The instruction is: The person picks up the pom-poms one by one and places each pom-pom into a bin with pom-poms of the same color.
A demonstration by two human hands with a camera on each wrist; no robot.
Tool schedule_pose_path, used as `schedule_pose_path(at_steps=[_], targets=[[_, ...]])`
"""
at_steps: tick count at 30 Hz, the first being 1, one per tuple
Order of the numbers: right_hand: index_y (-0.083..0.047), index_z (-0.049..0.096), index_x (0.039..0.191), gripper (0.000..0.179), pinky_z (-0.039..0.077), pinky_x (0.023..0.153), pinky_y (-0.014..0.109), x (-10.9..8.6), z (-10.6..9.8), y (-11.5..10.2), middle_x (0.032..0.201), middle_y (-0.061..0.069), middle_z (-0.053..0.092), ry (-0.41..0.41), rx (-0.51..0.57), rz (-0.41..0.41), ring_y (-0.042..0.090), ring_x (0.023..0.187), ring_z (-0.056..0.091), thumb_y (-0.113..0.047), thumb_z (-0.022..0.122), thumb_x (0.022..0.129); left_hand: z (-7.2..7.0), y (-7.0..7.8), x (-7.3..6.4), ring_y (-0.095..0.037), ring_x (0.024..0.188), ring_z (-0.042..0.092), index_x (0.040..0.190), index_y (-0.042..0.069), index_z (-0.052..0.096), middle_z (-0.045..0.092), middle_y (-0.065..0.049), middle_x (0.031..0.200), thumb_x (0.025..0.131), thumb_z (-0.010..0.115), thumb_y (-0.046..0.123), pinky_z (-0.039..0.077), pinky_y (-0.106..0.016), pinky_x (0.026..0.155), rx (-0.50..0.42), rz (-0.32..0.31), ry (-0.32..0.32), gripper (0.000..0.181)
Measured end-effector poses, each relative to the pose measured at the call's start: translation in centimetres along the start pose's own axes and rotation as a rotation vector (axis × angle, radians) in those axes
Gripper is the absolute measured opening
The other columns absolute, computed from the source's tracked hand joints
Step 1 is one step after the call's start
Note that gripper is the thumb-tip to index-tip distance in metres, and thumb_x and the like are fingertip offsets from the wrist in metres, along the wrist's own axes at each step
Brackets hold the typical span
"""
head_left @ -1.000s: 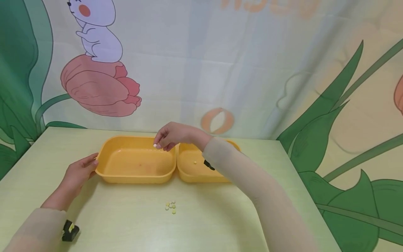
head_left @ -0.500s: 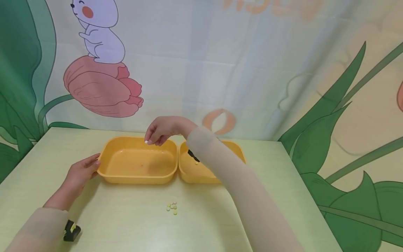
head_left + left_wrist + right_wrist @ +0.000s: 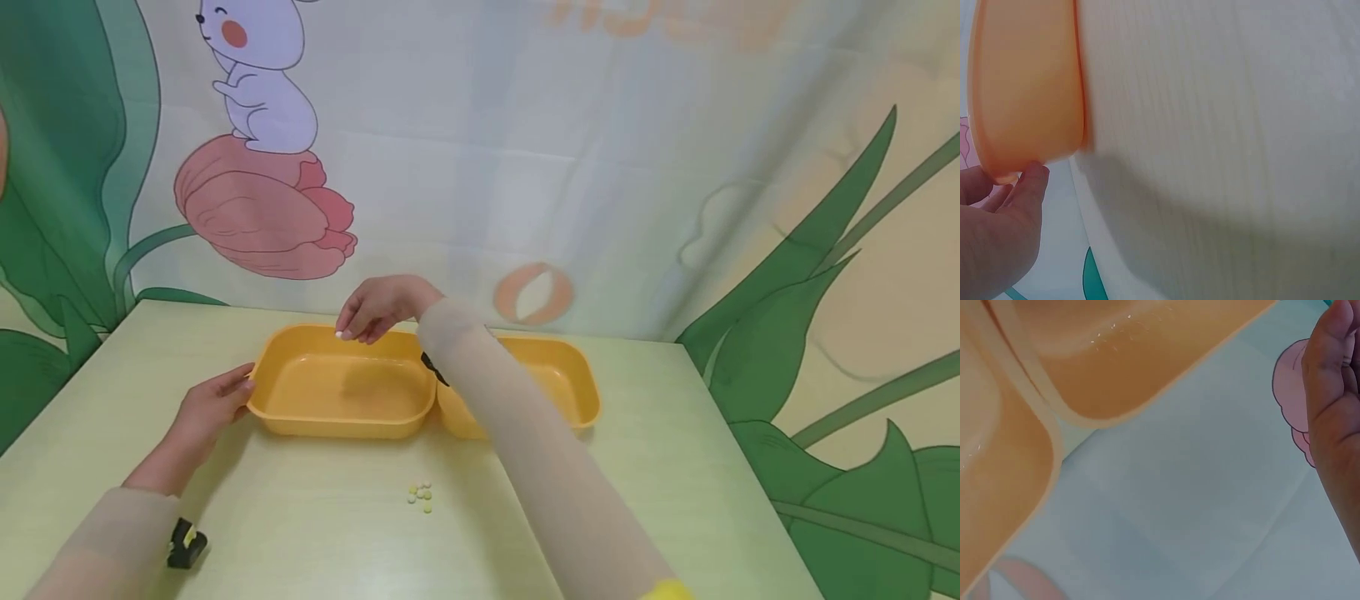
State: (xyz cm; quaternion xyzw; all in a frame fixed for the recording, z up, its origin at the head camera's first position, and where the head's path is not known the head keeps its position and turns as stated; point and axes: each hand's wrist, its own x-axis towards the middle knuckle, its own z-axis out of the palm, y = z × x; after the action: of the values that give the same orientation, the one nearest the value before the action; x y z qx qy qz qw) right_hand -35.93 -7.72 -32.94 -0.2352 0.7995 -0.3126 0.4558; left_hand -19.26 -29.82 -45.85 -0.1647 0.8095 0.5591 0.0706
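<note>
from where i stand, the right hand (image 3: 378,310) hangs over the far side of the left bin (image 3: 341,427), its fingers narrowed at the tips on one white bead (image 3: 339,335). the left hand (image 3: 213,398) grips the near end of that same bin, fingers about the rim; its wrist view shows fingertips against the outer wall.

my worry is the bead. it is tiny and pinched at the very tips, so a slight loosening could let it drop. from the head view it lines up with the bin's far wall, and i cannot tell how high above the rim it is; a drop there might strike the edge and bounce out onto the desk (image 3: 315,517). the right wrist view leaves the fingertips out, so it is no help.

a hard squeeze or downward press by the left hand could tilt the bin or drag it from the right bin (image 3: 581,358) just beside it. the right sleeve (image 3: 517,433) crosses that second bin and hides part of it; if the forearm sank, it, or the black clip (image 3: 435,369) at the wrist, could catch a rim.

the loose beads (image 3: 422,494) sit in front, near that forearm; a low sweep back could scatter them.
</note>
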Motion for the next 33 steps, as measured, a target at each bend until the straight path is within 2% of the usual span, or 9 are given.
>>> schedule_pose_path(at_steps=[3, 9, 12, 18, 24, 31, 33], targets=[[-0.004, 0.071, 0.105, 0.010, 0.061, 0.071, 0.019, 0.8, 0.4, 0.2, 0.081, 0.003, 0.063, -0.008, 0.007, 0.010, 0.014, 0.072, 0.057, -0.010, 0.068, 0.097, 0.1, 0.0, 0.1, -0.043, 0.150, 0.037, 0.162, 0.001, 0.018, 0.027, -0.029, 0.165, 0.113, 0.035, 0.026, 0.041, -0.044, 0.115, -0.003, 0.000, -0.002, 0.058], [-0.002, 0.070, 0.103, 0.008, 0.061, 0.069, 0.019, 2.0, 1.4, 0.8, 0.080, 0.003, 0.064, -0.024, 0.027, 0.030, 0.014, 0.071, 0.057, -0.008, 0.067, 0.097, 0.0, 0.2, 0.0, -0.043, 0.149, 0.038, 0.162, 0.000, 0.018, 0.028, -0.030, 0.164, 0.113, 0.034, 0.026, 0.046, -0.034, 0.108, 0.011, 0.016, -0.006, 0.057], [-0.002, 0.070, 0.104, 0.009, 0.060, 0.070, 0.019, 2.5, 2.1, 1.0, 0.080, 0.002, 0.064, 0.014, 0.012, 0.010, 0.014, 0.072, 0.057, -0.007, 0.067, 0.098, 0.0, 0.3, -0.1, -0.044, 0.149, 0.038, 0.162, 0.000, 0.018, 0.028, -0.030, 0.164, 0.113, 0.034, 0.026, 0.045, -0.036, 0.109, 0.009, 0.013, -0.009, 0.058], [-0.001, 0.070, 0.105, 0.012, 0.060, 0.074, 0.020, 3.6, 3.7, 1.3, 0.081, 0.000, 0.062, 0.145, -0.076, -0.054, 0.013, 0.075, 0.057, -0.010, 0.069, 0.097, 0.0, 0.1, -0.2, -0.044, 0.150, 0.037, 0.162, 0.001, 0.017, 0.026, -0.029, 0.165, 0.113, 0.034, 0.026, 0.041, -0.043, 0.114, 0.005, 0.007, -0.002, 0.058], [-0.007, 0.071, 0.096, 0.006, 0.058, 0.072, 0.018, 4.7, 5.0, 2.4, 0.081, 0.000, 0.063, 0.137, -0.166, 0.026, 0.013, 0.077, 0.059, -0.012, 0.069, 0.097, -0.1, -0.1, -0.2, -0.044, 0.149, 0.037, 0.162, 0.000, 0.017, 0.027, -0.029, 0.164, 0.113, 0.034, 0.026, 0.041, -0.043, 0.114, 0.007, 0.006, 0.006, 0.058], [-0.005, 0.071, 0.092, 0.005, 0.053, 0.063, 0.017, 4.7, 5.5, 3.1, 0.076, -0.001, 0.063, 0.158, -0.229, 0.031, 0.012, 0.072, 0.057, -0.009, 0.070, 0.096, -0.1, -0.1, -0.1, -0.044, 0.148, 0.039, 0.161, -0.001, 0.019, 0.029, -0.031, 0.163, 0.113, 0.035, 0.026, 0.048, -0.034, 0.107, 0.006, 0.030, 0.004, 0.057], [-0.006, 0.072, 0.091, 0.005, 0.052, 0.061, 0.018, 5.0, 5.5, 3.2, 0.074, -0.002, 0.064, 0.165, -0.255, 0.060, 0.012, 0.071, 0.057, -0.010, 0.071, 0.095, 0.0, -0.2, -0.1, -0.045, 0.147, 0.040, 0.161, -0.002, 0.020, 0.029, -0.031, 0.162, 0.113, 0.035, 0.025, 0.049, -0.033, 0.106, 0.008, 0.036, 0.002, 0.057]])
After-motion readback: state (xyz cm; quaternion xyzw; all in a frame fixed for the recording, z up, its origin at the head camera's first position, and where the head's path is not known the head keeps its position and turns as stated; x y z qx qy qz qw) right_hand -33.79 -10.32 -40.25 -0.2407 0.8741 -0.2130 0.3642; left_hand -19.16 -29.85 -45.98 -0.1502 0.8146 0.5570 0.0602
